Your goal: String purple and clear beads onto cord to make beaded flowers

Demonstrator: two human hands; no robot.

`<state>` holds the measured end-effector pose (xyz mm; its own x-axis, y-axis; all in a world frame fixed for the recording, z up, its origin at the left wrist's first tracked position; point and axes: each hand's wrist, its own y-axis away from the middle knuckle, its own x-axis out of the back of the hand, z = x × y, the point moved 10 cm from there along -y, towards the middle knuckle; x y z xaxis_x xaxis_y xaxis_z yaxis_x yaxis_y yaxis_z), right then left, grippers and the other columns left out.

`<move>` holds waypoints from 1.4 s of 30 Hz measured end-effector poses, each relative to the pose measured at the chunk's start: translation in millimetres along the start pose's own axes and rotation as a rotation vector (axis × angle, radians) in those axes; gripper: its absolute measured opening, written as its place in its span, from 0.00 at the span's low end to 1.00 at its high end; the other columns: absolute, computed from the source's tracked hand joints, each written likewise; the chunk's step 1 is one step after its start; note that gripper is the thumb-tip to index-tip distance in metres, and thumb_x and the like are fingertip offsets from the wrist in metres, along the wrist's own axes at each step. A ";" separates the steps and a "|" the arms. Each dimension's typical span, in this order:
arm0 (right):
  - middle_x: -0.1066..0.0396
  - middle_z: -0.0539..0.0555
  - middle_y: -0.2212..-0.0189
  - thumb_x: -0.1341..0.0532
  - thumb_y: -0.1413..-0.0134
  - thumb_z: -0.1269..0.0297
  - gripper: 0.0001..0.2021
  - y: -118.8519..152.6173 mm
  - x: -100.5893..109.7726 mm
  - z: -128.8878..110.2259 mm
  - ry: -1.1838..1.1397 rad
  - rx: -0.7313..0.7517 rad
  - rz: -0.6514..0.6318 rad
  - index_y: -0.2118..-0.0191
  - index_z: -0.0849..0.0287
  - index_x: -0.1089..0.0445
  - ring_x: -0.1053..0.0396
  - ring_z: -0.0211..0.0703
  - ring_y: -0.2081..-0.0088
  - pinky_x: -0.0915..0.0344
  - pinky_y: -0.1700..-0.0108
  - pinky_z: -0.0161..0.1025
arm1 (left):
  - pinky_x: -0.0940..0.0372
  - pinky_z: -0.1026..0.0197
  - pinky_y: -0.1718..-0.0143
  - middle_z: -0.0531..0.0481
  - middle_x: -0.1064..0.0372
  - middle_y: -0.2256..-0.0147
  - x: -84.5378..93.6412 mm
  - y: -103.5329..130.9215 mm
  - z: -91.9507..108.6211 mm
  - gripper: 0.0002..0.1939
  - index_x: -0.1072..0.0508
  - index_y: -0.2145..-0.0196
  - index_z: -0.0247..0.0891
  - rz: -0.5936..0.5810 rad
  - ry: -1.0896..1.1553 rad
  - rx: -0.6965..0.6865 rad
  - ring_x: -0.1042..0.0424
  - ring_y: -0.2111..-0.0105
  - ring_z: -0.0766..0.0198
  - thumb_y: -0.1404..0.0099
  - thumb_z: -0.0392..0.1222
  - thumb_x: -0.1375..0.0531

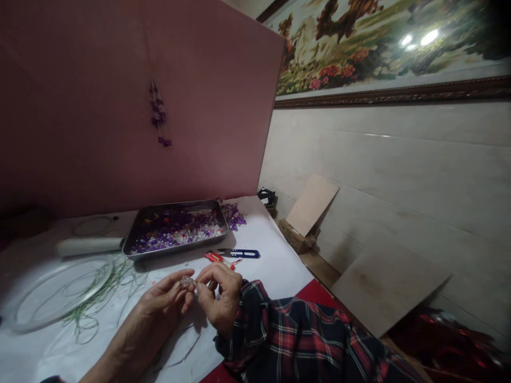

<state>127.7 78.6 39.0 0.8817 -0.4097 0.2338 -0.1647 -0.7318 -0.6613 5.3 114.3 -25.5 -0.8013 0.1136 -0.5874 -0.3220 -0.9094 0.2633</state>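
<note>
Between thumb and fingers, my left hand [163, 298] holds a small cluster of clear beads [186, 282]. My right hand [219, 292] is pinched closed right beside the cluster, its fingertips nearly meeting those of the left. What sits in that pinch is too small to make out. A thin dark cord [187, 348] lies in a curve on the white table below the hands. Just beyond the right hand lie a red lighter [213, 256] and blue thread snips [244, 254]. Farther back stands a metal tray [136, 254] of purple, clear and red beads.
Purple beaded pieces [233, 215] lie by the tray's right end. At left are a white roll [90, 246], a clear hoop [24, 314] and tangled green cord [93, 295]. A pink panel [207, 106] rises behind, with a purple bead strand [157, 111] hanging on it.
</note>
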 end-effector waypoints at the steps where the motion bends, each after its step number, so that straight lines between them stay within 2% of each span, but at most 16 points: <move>1: 0.31 0.48 0.74 0.41 0.50 0.70 0.04 0.1 -0.2 0.2 -0.001 0.001 -0.001 0.74 0.58 0.34 0.41 0.32 0.80 0.48 0.79 0.33 | 0.30 0.67 0.71 0.43 0.25 0.73 -0.6 -0.1 -0.3 0.13 0.21 0.65 0.30 -0.005 -0.001 0.001 0.28 0.74 0.65 0.51 0.26 0.34; 7: 0.31 0.48 0.73 0.41 0.48 0.69 0.05 1.2 -1.7 1.7 0.001 0.001 -0.019 0.73 0.58 0.34 0.39 0.33 0.78 0.45 0.77 0.32 | 0.30 0.66 0.68 0.43 0.25 0.72 -0.5 0.8 0.0 0.12 0.21 0.65 0.29 0.016 0.005 -0.004 0.27 0.72 0.65 0.50 0.24 0.35; 14: 0.30 0.48 0.72 0.41 0.50 0.71 0.05 1.8 -2.7 1.7 -0.042 0.007 -0.014 0.74 0.58 0.35 0.39 0.32 0.78 0.47 0.78 0.31 | 0.30 0.66 0.72 0.44 0.26 0.74 -2.8 0.2 0.1 0.12 0.21 0.65 0.30 -0.037 0.003 -0.010 0.30 0.76 0.66 0.50 0.28 0.34; 18: 0.31 0.48 0.76 0.41 0.51 0.69 0.05 -1.1 1.6 -0.9 -0.035 0.001 0.014 0.76 0.59 0.34 0.41 0.31 0.80 0.49 0.79 0.32 | 0.30 0.66 0.71 0.45 0.26 0.72 -0.1 1.1 0.7 0.12 0.22 0.65 0.30 0.000 -0.018 -0.011 0.29 0.74 0.66 0.50 0.28 0.34; 22: 0.36 0.46 0.81 0.41 0.51 0.68 0.06 -3.6 5.8 4.1 -0.021 -0.082 0.029 0.77 0.59 0.34 0.41 0.32 0.80 0.48 0.78 0.32 | 0.30 0.65 0.71 0.45 0.27 0.72 -0.1 1.8 2.4 0.11 0.21 0.64 0.31 -0.005 -0.041 -0.032 0.29 0.74 0.65 0.48 0.33 0.34; 24: 0.38 0.46 0.83 0.41 0.50 0.67 0.07 -3.4 5.8 9.4 -0.029 -0.138 0.023 0.77 0.59 0.33 0.41 0.33 0.80 0.47 0.78 0.31 | 0.30 0.65 0.69 0.44 0.26 0.71 2.1 0.8 0.5 0.10 0.21 0.65 0.32 0.007 -0.052 -0.025 0.28 0.72 0.64 0.49 0.31 0.33; 27: 0.35 0.46 0.84 0.41 0.49 0.66 0.07 -2.0 0.1 14.2 -0.077 -0.171 -0.032 0.75 0.59 0.32 0.40 0.33 0.81 0.46 0.78 0.31 | 0.31 0.65 0.68 0.43 0.25 0.70 4.6 -1.7 -6.0 0.11 0.21 0.67 0.34 0.026 -0.076 0.004 0.27 0.71 0.63 0.51 0.28 0.33; 33: 0.34 0.47 0.85 0.42 0.48 0.63 0.09 1.2 -4.5 20.1 -0.105 -0.188 -0.037 0.75 0.59 0.31 0.40 0.32 0.83 0.46 0.80 0.30 | 0.34 0.67 0.74 0.47 0.27 0.74 -1.9 -3.8 -13.2 0.09 0.21 0.68 0.34 -0.033 -0.128 -0.003 0.30 0.76 0.68 0.50 0.35 0.32; 42: 0.37 0.46 0.86 0.42 0.48 0.64 0.09 1.1 -5.0 19.2 -0.063 -0.216 -0.068 0.76 0.60 0.31 0.42 0.32 0.84 0.48 0.81 0.29 | 0.34 0.67 0.76 0.50 0.28 0.77 8.1 -5.8 -6.2 0.13 0.21 0.69 0.33 0.072 -0.180 -0.075 0.29 0.77 0.66 0.55 0.38 0.29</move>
<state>131.6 90.2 23.5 0.9187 -0.3259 0.2233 -0.1888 -0.8587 -0.4765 3.8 118.0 -36.4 -0.9001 0.1105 -0.4214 -0.2275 -0.9441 0.2386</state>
